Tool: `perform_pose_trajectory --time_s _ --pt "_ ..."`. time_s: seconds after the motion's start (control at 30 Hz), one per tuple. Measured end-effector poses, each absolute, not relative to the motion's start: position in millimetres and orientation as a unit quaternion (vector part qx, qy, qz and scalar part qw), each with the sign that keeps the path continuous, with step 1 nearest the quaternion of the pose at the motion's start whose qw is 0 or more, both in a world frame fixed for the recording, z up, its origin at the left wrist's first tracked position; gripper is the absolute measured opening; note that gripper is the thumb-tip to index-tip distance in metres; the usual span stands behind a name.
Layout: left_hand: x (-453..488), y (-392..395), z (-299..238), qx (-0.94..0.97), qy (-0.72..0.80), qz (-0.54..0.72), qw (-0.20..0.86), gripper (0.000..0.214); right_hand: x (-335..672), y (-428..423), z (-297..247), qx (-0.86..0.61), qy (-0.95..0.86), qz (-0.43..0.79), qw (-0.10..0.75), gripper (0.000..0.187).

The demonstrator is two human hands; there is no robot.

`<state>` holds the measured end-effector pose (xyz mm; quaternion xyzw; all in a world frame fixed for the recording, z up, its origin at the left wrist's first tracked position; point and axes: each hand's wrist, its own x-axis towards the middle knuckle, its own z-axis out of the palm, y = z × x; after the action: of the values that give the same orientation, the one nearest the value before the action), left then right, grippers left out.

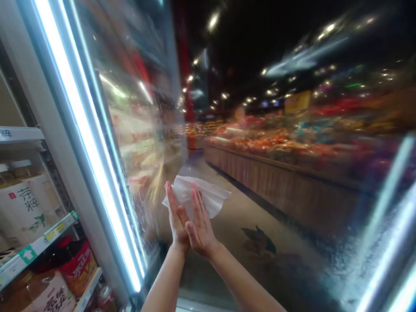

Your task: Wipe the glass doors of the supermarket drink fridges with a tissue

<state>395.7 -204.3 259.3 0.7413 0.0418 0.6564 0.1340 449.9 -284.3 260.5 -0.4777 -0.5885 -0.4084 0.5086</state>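
Both my hands are up on the glass door (pixel 146 130) right now, side by side, and the white cloth (pixel 209 196) is pinned flat between my palms and the pane. My left hand (pixel 174 216) has its fingers stretched straight up, grip open, nothing curled round anything. My right hand (pixel 199 223) is the same, flat and open, its thumb side lapping over the left. The cloth lies under my fingertips and spills out above them and off to the right, so most of the loose part is on the right hand's side. Its long axis runs across the glass, left to right, while my fingers point upward across it. It looks crumpled at the far edge (the blur makes the folds hard to read). To my left a bright light strip (pixel 86 138) runs down the door frame. Beyond it a shelf (pixel 35 245) carries a pale carton (pixel 22 208), with a red-labelled jar (pixel 78 266) below.
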Motion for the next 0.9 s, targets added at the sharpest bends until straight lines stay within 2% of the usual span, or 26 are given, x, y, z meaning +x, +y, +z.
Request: perform_pose_trajectory --time_s 0.1,0.2,0.3,0.4,0.57,0.77,0.9 --pt "370.5 -190.3 261.6 0.705 0.052 0.698 0.118 0.060 462.4 -273.2 270.7 -0.556 -0.547 -0.490 0.390 0.070" --pt "356.3 -175.0 281.6 0.736 0.062 0.675 0.005 0.064 478.7 -283.5 302.5 -0.617 -0.484 -0.533 0.316 0.064" --pt "360.8 -169.3 317.8 0.751 0.071 0.648 -0.104 0.069 498.5 -302.8 353.1 -0.629 -0.422 -0.573 0.312 0.063" --pt "371.5 -170.5 343.6 0.749 0.098 0.641 -0.138 0.070 512.3 -319.7 363.0 -0.616 -0.426 -0.591 0.300 0.065" --pt "378.6 -163.3 341.0 0.766 0.087 0.609 -0.186 0.075 519.2 -326.4 332.4 -0.594 -0.497 -0.586 0.239 0.054" --pt "384.6 -141.7 337.5 0.763 0.052 0.604 -0.223 0.076 516.5 -309.6 402.6 -0.612 -0.436 -0.613 0.244 0.055" --pt "393.3 -140.6 336.0 0.746 0.042 0.624 -0.228 0.072 516.6 -307.7 361.7 -0.581 -0.498 -0.611 0.203 0.061"
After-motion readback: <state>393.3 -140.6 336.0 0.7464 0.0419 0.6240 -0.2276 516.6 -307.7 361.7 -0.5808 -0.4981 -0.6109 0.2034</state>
